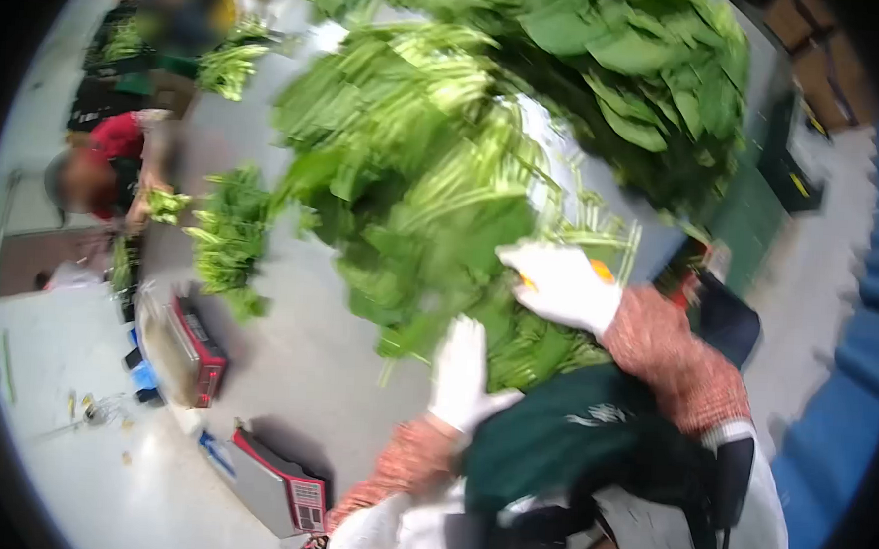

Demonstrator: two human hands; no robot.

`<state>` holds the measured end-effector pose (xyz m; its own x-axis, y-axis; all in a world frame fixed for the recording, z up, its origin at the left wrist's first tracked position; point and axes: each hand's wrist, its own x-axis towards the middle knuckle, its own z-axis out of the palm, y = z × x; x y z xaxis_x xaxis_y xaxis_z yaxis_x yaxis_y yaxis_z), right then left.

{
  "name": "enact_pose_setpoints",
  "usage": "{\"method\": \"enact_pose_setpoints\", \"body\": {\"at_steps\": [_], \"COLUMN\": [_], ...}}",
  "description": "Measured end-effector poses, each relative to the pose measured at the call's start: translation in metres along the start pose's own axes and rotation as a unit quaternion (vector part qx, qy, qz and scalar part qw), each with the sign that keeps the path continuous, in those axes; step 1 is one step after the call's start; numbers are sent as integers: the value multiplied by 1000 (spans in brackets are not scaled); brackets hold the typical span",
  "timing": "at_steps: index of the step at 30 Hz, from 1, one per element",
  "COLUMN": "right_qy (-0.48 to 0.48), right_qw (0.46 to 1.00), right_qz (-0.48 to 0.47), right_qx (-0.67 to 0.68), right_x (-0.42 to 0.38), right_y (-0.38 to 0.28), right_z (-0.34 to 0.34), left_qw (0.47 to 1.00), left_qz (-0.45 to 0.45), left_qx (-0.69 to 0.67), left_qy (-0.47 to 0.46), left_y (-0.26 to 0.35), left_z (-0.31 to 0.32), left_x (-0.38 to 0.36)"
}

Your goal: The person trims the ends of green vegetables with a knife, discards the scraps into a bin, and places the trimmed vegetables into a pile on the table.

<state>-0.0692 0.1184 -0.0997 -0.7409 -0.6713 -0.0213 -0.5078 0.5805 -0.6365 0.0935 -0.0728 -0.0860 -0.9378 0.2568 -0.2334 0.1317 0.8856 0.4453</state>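
Note:
A large heap of leafy green vegetables point(415, 174) lies on the grey table point(306, 357), its leaves and pale stems blurred in places. My left hand point(461, 373), in a white glove, rests against the near edge of the heap with fingers stretched out. My right hand point(563, 286), also gloved in white, is at the heap's right side with its fingers curled. Something orange point(602, 271) shows beside that hand; whether it is held in the hand is unclear.
Two red-rimmed scales point(279, 485) stand at the table's lower left. Smaller bunches of greens point(231, 229) lie to the left, near a co-worker in red point(118, 148). Green and black crates point(791, 169) and cardboard boxes point(828, 76) are at the upper right.

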Motion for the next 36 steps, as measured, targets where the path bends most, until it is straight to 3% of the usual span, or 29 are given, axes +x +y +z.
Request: {"method": "enact_pose_setpoints", "body": {"at_steps": [1,5,10,17,19,20,21,22,24,25,29,31,33,34,36], "right_qy": [-92,-97,-46,-45,-24,47,56,28,8,16,68,49,28,136,159], "right_qw": [995,990,994,992,994,993,994,997,998,998,996,994,984,988,983], "right_qz": [22,-14,-44,-51,-37,-50,-40,-26,15,4,31,69,167,55,77], "right_qx": [-18,-101,-87,-106,-102,-91,-90,-73,-67,-60,-54,-70,48,-51,-53], "right_x": [-4,-21,-26,-41,-51,-59,-63,-68,-81,-91,-126,-150,-166,-183,-202], "right_y": [-15,-5,4,32,44,51,57,66,74,78,109,123,152,161,176], "right_z": [-8,25,28,25,21,21,19,12,0,-12,-20,-39,-35,-43,-51], "left_qw": [999,991,985,988,980,974,977,983,972,977,987,988,981,984,987], "left_qz": [-31,-84,-108,-64,-18,18,39,-12,77,48,74,93,138,135,141], "left_qx": [21,99,132,82,83,72,71,38,33,56,-6,-24,-19,-15,-14], "left_qy": [-15,-41,-12,114,179,213,198,178,218,200,142,121,138,119,71], "left_y": [2,15,25,28,31,37,47,73,76,76,105,131,151,158,174], "left_z": [13,30,42,67,78,81,75,68,79,88,97,103,110,115,125], "left_x": [-1,3,4,12,24,33,41,47,59,62,80,94,111,119,133]}}
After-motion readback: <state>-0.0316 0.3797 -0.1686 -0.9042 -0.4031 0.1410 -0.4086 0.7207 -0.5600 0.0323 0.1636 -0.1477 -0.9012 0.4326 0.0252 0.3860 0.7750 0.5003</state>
